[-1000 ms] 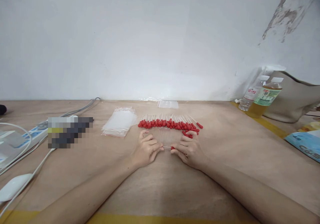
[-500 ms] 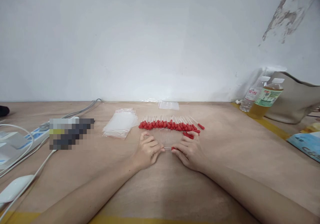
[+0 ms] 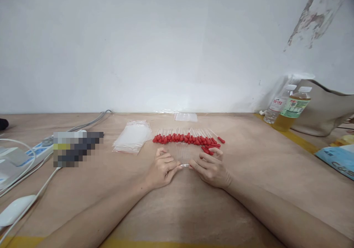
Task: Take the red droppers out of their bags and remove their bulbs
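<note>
We saw two bare forearms reaching in from the bottom of the view onto a tan worktop (image 3: 249, 174), meeting near the centre. Our left hand (image 3: 163, 168) and our right hand (image 3: 210, 168) faced each other, fingertips nearly touching, both pinched together on the ends of a thin clear glass dropper tube (image 3: 184, 164) held crosswise just above the surface. Whether a red cap already sat on its right end, under the fingers, we could not tell.

Directly at twelve o'clock from the hands lay a few bare clear tubes (image 3: 183, 151), and beyond them a long row of red-capped droppers (image 3: 188, 138), caps toward us. Two loose red caps (image 3: 207, 149) lay at one o'clock, just beside the right hand. At eleven o'clock sat a stack of small clear zip bags (image 3: 132, 136).

We judged the step in hand to be seating a cap on the tube. The next move seemed to call for a steady, gentle push along the tube's length, since thin glass could snap, then laying it with the row.
</note>
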